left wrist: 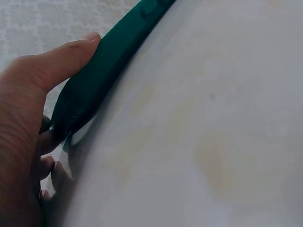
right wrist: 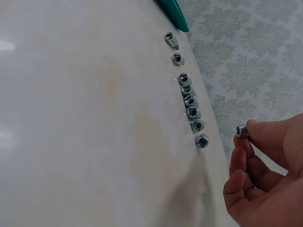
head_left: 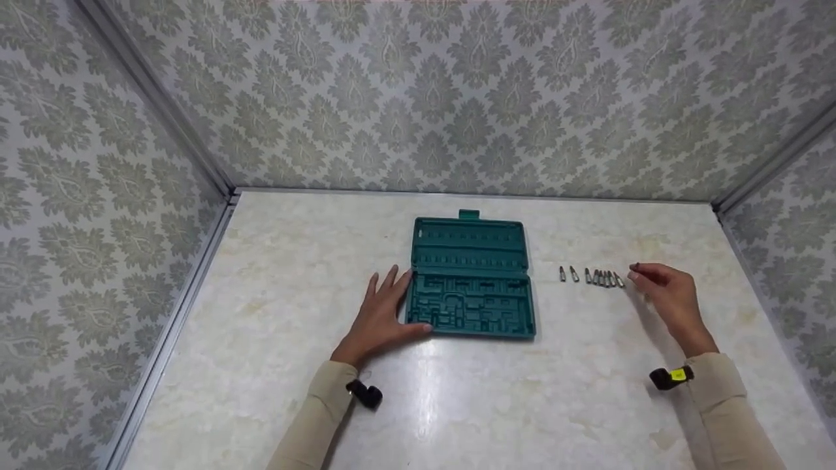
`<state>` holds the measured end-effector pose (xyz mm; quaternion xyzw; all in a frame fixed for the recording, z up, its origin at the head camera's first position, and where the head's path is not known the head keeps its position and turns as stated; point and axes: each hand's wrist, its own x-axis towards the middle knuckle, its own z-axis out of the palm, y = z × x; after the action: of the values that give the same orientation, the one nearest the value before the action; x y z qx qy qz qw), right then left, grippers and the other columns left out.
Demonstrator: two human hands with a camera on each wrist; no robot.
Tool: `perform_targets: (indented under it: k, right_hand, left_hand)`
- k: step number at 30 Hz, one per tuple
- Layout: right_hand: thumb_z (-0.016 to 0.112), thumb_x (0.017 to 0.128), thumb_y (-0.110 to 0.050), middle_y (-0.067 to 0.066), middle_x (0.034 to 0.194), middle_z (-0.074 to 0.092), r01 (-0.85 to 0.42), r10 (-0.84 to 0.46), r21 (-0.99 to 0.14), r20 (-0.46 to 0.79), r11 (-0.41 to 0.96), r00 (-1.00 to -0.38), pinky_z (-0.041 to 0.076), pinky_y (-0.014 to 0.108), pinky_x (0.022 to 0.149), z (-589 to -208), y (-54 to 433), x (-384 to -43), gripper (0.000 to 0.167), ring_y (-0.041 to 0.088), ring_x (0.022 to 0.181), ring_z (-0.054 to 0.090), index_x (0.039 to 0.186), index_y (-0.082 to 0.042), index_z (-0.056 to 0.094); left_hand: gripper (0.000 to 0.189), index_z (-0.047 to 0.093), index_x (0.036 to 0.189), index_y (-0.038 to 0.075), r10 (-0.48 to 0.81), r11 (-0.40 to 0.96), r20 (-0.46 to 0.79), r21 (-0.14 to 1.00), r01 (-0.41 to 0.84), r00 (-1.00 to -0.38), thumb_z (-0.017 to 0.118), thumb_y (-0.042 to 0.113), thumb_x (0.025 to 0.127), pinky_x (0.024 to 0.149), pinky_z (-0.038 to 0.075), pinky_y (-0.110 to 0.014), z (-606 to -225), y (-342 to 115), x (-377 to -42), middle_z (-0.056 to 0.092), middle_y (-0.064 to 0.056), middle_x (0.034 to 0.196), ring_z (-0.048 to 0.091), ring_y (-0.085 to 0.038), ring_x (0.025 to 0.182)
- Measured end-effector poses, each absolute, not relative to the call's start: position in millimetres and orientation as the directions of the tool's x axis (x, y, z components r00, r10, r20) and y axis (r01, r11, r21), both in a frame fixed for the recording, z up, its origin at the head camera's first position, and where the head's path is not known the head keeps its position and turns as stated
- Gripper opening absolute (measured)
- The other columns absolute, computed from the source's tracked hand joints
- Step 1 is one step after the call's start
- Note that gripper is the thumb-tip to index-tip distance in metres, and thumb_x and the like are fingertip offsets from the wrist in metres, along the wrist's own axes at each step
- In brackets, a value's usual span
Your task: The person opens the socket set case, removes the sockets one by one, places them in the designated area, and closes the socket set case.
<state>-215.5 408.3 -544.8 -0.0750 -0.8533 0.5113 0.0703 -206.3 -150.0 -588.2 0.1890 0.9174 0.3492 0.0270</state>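
Observation:
A green plastic tool case (head_left: 471, 303) lies unfolded on the table, its molded compartments facing up. My left hand (head_left: 382, 320) rests at its left side, fingers straight along the edge and thumb on the front corner. In the left wrist view that thumb (left wrist: 78, 52) presses against the case's front wall (left wrist: 106, 66). My right hand (head_left: 673, 297) is raised at the right and pinches a small silver bit socket (right wrist: 242, 131) between thumb and fingertips. Just left of it, several similar bit sockets (head_left: 602, 278) form a row on the table.
The pale marbled table (head_left: 274, 378) meets a patterned back wall (head_left: 457, 98) and side walls with metal edge strips. The case's open lid (head_left: 469, 243) lies toward the back, its latch (head_left: 469, 214) pointing at the wall.

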Motion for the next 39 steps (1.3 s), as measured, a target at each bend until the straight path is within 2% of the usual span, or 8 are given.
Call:
perform_targets:
  k: [3,9,12,18,27,39]
  right_hand:
    - [0.073,0.109,-0.023,-0.017,0.112,0.074,0.113,0.215,-0.842,0.004,0.528,-0.977,0.056,0.019,0.07,-549,411,-213,0.04,-0.001,0.093,0.066,0.138,0.004,0.073]
    - [0.076,0.107,-0.024,0.016,0.126,0.075,0.141,0.23,-0.796,-0.003,0.589,-0.973,0.057,0.014,0.074,-552,412,-214,0.037,-0.002,0.093,0.065,0.132,0.003,0.076]
    - [0.076,0.107,-0.025,0.023,0.129,0.073,0.153,0.234,-0.783,-0.009,0.602,-0.972,0.056,0.012,0.075,-551,411,-216,0.038,-0.003,0.092,0.064,0.131,0.004,0.076]
    - [0.074,0.108,-0.026,0.024,0.132,0.074,0.17,0.217,-0.748,-0.035,0.642,-0.976,0.055,0.01,0.074,-548,410,-218,0.039,-0.003,0.093,0.062,0.134,0.003,0.076]
    - [0.072,0.11,-0.023,0.022,0.13,0.075,0.185,0.234,-0.712,-0.029,0.677,-0.972,0.051,0.01,0.073,-552,406,-220,0.035,0.016,0.104,0.065,0.133,0.002,0.077]
    - [0.073,0.109,-0.021,0.023,0.122,0.078,0.168,0.247,-0.687,0.017,0.707,-0.969,0.049,0.012,0.069,-556,403,-222,0.03,0.009,0.092,0.064,0.125,0.003,0.081]
  left_hand:
    - [0.127,0.024,0.178,0.017,0.365,0.68,0.082,0.656,0.326,-0.927,0.077,0.082,0.082,0.137,-0.003,-0.054,-589,-150,-206,0.021,-0.013,0.183,0.01,-0.03,0.171]
    - [0.127,0.025,0.177,0.016,0.362,0.672,0.087,0.665,0.325,-0.928,0.078,0.08,0.082,0.137,-0.003,-0.054,-589,-152,-208,0.021,-0.013,0.183,0.01,-0.03,0.171]
    - [0.126,0.026,0.177,0.014,0.366,0.674,0.105,0.655,0.341,-0.925,0.079,0.078,0.083,0.137,-0.002,-0.054,-590,-152,-210,0.023,-0.014,0.182,0.013,-0.03,0.171]
    - [0.126,0.026,0.177,0.016,0.357,0.675,0.101,0.659,0.331,-0.929,0.077,0.081,0.082,0.137,-0.001,-0.054,-590,-151,-208,0.022,-0.013,0.182,0.012,-0.03,0.171]
    - [0.127,0.026,0.177,0.017,0.35,0.664,0.086,0.679,0.312,-0.933,0.076,0.084,0.081,0.137,0.0,-0.056,-588,-151,-206,0.02,-0.012,0.183,0.007,-0.032,0.171]
    - [0.126,0.026,0.177,0.019,0.34,0.673,0.074,0.677,0.297,-0.937,0.076,0.083,0.082,0.136,0.005,-0.061,-589,-151,-203,0.018,-0.012,0.184,0.003,-0.035,0.171]
